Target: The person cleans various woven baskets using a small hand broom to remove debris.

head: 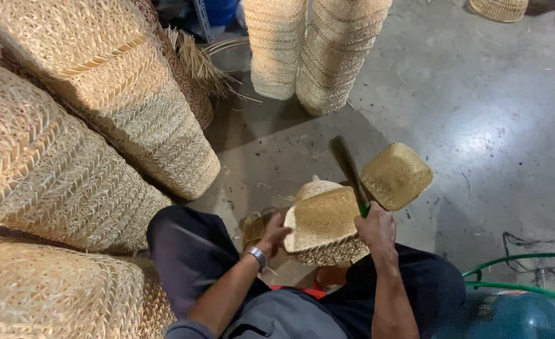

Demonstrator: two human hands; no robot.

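Baskets everywhere, seen from above a seated person in dark trousers. Small woven basket [323,227] sits upside down on the lap, just below frame centre, its square base facing up.

Left hand [275,235] rests against the basket's 9 o'clock side, fingers curled onto the rim edge; a metal wristwatch [257,257] shows on that wrist. Whether the fingers hook under the rim, cannot tell.

Right hand [376,229] is at the basket's 3 o'clock side, fist wrapped tight on the green handle of a dark tool [348,171] (blade or stick, blurred, so its kind is unclear). The tool runs up toward 11 o'clock from the fist, above the basket's far edge.

Second small basket [397,176] lies tilted on the concrete floor [491,125] at 1 o'clock from the held one, just beside the tool.

Tall stacks of nested baskets [76,157] fill the left half of the view, from 8 to 11 o'clock. Two more upright stacks [315,50] stand at 12 o'clock. A lone round basket [498,9] sits in the far corner at 1 o'clock, well apart. Green hose [519,271] curves across the floor at 4 o'clock, near a teal drum [510,317].
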